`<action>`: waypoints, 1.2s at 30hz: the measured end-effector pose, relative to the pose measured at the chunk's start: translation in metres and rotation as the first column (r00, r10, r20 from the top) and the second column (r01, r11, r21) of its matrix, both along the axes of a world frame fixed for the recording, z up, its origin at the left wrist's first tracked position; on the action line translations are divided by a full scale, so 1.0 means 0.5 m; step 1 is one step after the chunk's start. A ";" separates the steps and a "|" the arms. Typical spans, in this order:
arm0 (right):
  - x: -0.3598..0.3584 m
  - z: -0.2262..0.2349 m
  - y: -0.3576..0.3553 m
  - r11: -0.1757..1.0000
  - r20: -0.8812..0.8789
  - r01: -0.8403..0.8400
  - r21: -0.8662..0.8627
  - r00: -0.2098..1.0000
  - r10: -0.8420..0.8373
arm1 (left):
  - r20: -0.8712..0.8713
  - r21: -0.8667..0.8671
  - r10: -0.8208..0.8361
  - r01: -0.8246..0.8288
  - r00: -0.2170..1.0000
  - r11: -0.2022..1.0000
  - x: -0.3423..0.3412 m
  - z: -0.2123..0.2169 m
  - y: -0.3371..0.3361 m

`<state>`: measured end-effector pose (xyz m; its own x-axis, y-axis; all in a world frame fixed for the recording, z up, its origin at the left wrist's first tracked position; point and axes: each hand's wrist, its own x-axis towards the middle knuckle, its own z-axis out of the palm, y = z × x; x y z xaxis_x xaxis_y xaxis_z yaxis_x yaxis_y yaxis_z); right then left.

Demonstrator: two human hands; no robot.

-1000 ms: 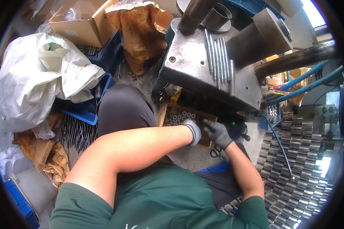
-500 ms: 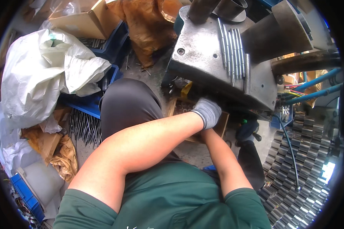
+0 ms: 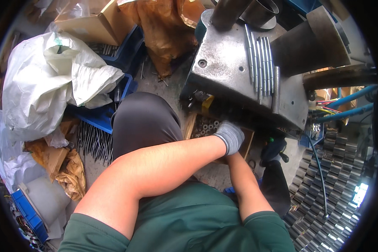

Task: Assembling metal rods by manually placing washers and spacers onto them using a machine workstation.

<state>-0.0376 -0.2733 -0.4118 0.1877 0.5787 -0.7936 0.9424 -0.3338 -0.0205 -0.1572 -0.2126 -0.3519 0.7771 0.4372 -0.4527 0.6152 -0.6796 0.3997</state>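
left grip [image 3: 232, 136] is just right of rings [image 3: 206, 126] in the wooden box [image 3: 190, 126].

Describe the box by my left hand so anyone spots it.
Find the steel block topped with slim rods. Below its near edge, by the left hand, sits an open box. Brown walls and small rings distinguish it from the blue bins.

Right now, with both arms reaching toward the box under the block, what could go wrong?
The left hand hides the right hand from this view, so a slip there might go unseen. Rising quickly, the left hand could knock the overhanging edge of the block. The rods lie side by side on top with no visible fastening, so a bump might roll one off.
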 end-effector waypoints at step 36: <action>0.104 0.030 -0.083 0.854 -0.353 -0.275 0.442 0.822 0.447 | -0.281 -0.099 -0.211 0.190 0.936 0.977 -0.001 -0.059 -0.006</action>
